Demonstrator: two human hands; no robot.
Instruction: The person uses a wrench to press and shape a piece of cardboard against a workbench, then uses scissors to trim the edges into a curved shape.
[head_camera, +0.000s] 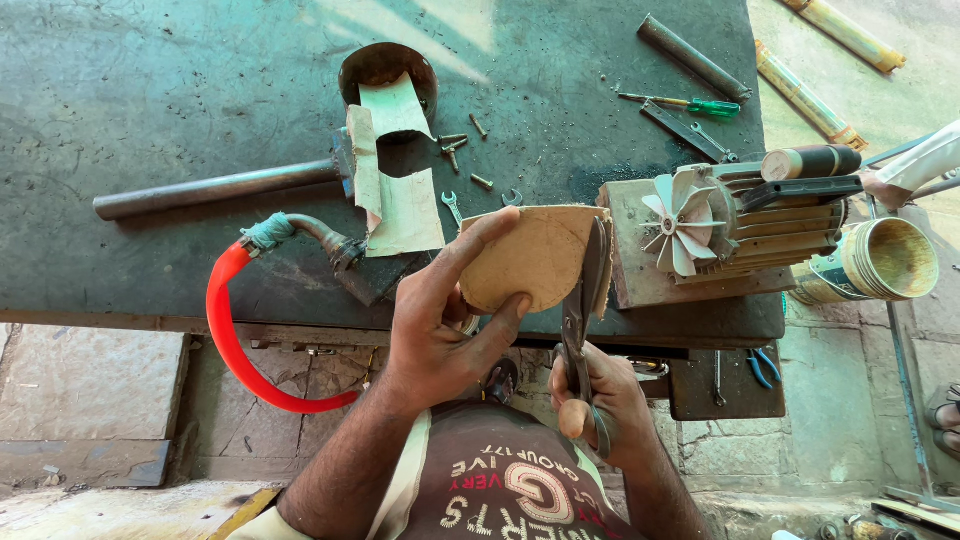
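Right hand fingers clenched on shears — left hand fingers pinching cardboard disc

A tan cardboard piece, cut to a rounded, disc-like shape, is held up flat-side toward the viewer above the dark workbench edge. Dark metal scissors stand nearly upright along its right edge, blades open around the cardboard, handles pointing down.
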